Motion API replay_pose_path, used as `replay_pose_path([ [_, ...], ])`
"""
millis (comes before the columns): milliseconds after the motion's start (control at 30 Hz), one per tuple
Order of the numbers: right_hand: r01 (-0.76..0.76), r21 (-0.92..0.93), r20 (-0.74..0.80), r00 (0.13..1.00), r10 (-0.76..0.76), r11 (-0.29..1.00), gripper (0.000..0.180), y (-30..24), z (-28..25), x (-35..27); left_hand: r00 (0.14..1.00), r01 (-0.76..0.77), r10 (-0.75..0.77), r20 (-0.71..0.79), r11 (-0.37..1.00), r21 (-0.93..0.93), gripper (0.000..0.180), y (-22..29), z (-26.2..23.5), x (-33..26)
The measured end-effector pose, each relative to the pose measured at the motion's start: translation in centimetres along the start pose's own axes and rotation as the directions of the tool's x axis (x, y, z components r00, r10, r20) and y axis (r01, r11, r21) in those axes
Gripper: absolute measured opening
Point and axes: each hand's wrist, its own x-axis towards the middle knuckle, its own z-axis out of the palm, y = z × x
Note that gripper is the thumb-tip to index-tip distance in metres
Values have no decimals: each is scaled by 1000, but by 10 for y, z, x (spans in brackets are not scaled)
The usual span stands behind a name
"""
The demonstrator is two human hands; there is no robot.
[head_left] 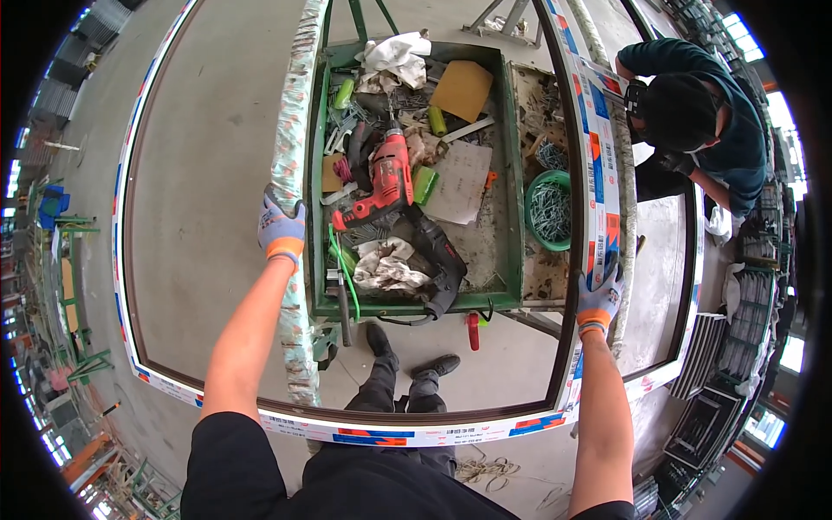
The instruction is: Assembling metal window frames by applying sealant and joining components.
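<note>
My left hand [282,229], in a grey-blue glove with an orange cuff, is closed over a long bar [299,130] wrapped in pale, crinkled film. My right hand [600,299], gloved alike, grips the right side of a large rectangular frame [373,432]. White film with blue and orange print covers the frame, and its inner edge is dark brown. The frame surrounds the space before me, its near side across my waist. Below, between my hands, a green metal tray [416,303] holds a red power drill [390,178] and a black power tool [440,260].
Rags [390,264], cardboard [462,89] and loose screws also lie in the tray. Beside it stands a green bowl of screws [549,210]. At the right, a co-worker [702,121] in dark clothes leans over another frame. A rope [490,468] lies on the floor near me.
</note>
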Motion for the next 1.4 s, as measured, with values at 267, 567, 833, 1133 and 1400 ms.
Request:
replay_pose_path([
  [267,24,-17,-17,1000,-24,1000,81,-2,-7,-1,1000,28,-28,12,999,-25,88,6,-2,0],
  [567,-51,8,79,996,50,999,88,-11,-2,1,967,147,-158,201,987,67,97,15,-18,8],
  [833,40,-62,-61,997,-43,997,84,17,10,1,991,114,-115,69,993,8,89,12,-3,4],
  [1133,-48,14,47,998,47,999,86,2,-1,0,982,145,-143,121,989,-12,83,19,-23,2],
  [1400,-3,-4,8,1000,3,1000,78,4,4,2,989,140,-132,72,982,-126,73,6,-1,5],
])
